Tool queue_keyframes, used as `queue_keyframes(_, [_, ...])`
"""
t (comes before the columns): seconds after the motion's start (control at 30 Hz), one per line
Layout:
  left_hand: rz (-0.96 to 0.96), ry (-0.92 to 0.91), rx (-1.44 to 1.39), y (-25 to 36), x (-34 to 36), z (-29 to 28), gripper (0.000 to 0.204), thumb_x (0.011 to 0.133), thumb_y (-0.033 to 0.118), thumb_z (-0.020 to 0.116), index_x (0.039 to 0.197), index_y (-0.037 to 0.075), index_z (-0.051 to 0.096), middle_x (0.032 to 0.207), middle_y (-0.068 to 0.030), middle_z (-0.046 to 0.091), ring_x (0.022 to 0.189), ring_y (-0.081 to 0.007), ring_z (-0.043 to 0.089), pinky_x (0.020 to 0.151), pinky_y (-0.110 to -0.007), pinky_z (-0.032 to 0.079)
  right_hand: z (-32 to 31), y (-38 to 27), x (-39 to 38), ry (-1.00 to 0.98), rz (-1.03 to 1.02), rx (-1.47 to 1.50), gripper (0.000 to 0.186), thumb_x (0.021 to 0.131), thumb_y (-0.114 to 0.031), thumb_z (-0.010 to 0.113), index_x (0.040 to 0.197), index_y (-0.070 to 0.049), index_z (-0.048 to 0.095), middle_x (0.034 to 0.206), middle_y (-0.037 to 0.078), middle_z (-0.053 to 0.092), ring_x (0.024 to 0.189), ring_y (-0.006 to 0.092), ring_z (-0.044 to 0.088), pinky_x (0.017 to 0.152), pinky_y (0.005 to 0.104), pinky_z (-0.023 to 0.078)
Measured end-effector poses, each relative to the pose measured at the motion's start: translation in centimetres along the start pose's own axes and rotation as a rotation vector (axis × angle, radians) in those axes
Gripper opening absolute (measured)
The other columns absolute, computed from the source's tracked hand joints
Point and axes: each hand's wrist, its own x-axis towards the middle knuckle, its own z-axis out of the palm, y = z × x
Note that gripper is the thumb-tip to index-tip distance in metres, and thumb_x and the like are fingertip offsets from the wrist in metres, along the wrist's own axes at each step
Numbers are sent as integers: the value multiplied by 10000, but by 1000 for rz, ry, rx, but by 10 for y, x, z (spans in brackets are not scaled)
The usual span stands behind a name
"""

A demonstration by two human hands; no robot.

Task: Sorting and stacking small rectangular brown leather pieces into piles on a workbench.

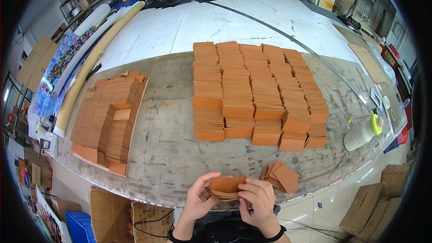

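At the near edge of the worktable, my left hand (200, 198) and my right hand (256, 202) grip a short stack of thin orange-brown pieces (227, 186) from both ends. A loose fanned pile (281, 175) of similar pieces lies just right of my right hand. Beyond my hands, large blocks of these pieces (238, 90) stand packed in columns in the middle of the table. To the left, more pieces (103, 126) are stacked on a pale board.
The worktable (166, 135) has a white far section (157, 27). Rolls of material (94, 58) lie along its left side. A long metal ruler (297, 40) and a bottle (360, 135) are at the right. Cardboard boxes (108, 216) stand below the near edge.
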Motion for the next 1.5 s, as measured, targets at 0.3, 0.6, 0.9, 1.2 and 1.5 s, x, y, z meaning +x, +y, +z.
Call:
queue_keyframes(0.3, [26, 27, -29, 1, 5, 4, 553, 872, -160, 549, 1385, -9, 408, 1386, -230, 529, 1273, -259, 537, 1050, -373, 459, 1, -1, -4, -15, -55, -151, 335, 741, 14, 656, 1038, -101, 552, 1267, 101, 650, 1207, 279, 598, 1020, 450, 394])
queue_keyframes(0.6, [108, -7, -7, -5, 4, 2, 536, 873, -164, 528, 1371, -1, 416, 1382, -250, 521, 1281, -269, 529, 1062, -380, 453, 4, 2, -2, 28, -65, -162, 318, 724, 23, 664, 1007, -105, 595, 1231, 82, 672, 1157, 249, 634, 975, 404, 441])
queue_keyframes(0.9, [-2, 49, -10, -6, -1, -3, 550, 875, -134, 585, 1373, 0, 394, 1385, -213, 529, 1263, -232, 531, 1054, -356, 436, 4, -2, 3, 1, -4, -93, 352, 707, 21, 664, 1036, -89, 606, 1208, 107, 658, 1153, 290, 619, 951, 437, 450])
queue_keyframes(1.2, [81, 12, -47, -5, 6, 2, 443, 896, -123, 567, 1300, 6, 435, 1373, -245, 528, 1276, -283, 533, 1062, -386, 452, 8, 7, -11, 35, -40, -64, 384, 720, 12, 669, 1084, -74, 582, 1243, 117, 638, 1189, 304, 594, 953, 454, 447])
queue_keyframes(1.5, [134, 17, 0, -2, 7, 6, 524, 852, -121, 643, 1290, 40, 405, 1351, -254, 537, 1335, -312, 482, 1076, -423, 443, 3, 5, 5, -100, 50, -27, 357, 708, 29, 631, 1046, -61, 558, 1348, 180, 559, 1271, 387, 521, 990, 509, 419])
